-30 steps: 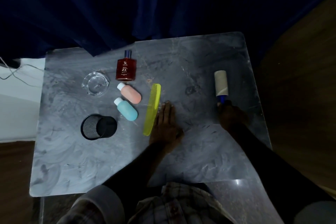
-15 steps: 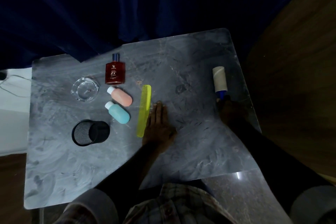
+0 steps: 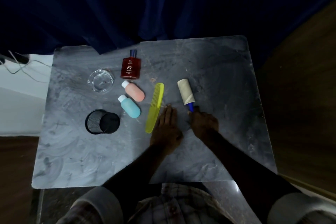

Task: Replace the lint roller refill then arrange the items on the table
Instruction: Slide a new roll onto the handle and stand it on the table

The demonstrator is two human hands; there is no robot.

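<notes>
The lint roller [image 3: 185, 92] lies near the middle of the grey table [image 3: 227, 78]; only a bare cardboard tube shows on its blue handle. My right hand [image 3: 204, 123] is shut on that handle. My left hand [image 3: 167, 129] rests flat on the table, fingers apart, just right of the yellow-green comb [image 3: 155, 107] and holding nothing. Left of the comb lie a pink bottle [image 3: 135, 91] and a blue bottle [image 3: 129, 107], both with white caps. A red perfume bottle [image 3: 131, 66] lies behind them.
A clear glass ashtray [image 3: 101, 80] sits at the back left. A black mesh cup [image 3: 101, 121] lies on its side in front of it. A dark blue curtain [image 3: 127, 5] hangs behind the table, and wooden floor [image 3: 300, 87] lies to the right.
My right hand has carried the lint roller from the table's right side leftward to beside the comb. My left hand has stayed flat next to the comb.
</notes>
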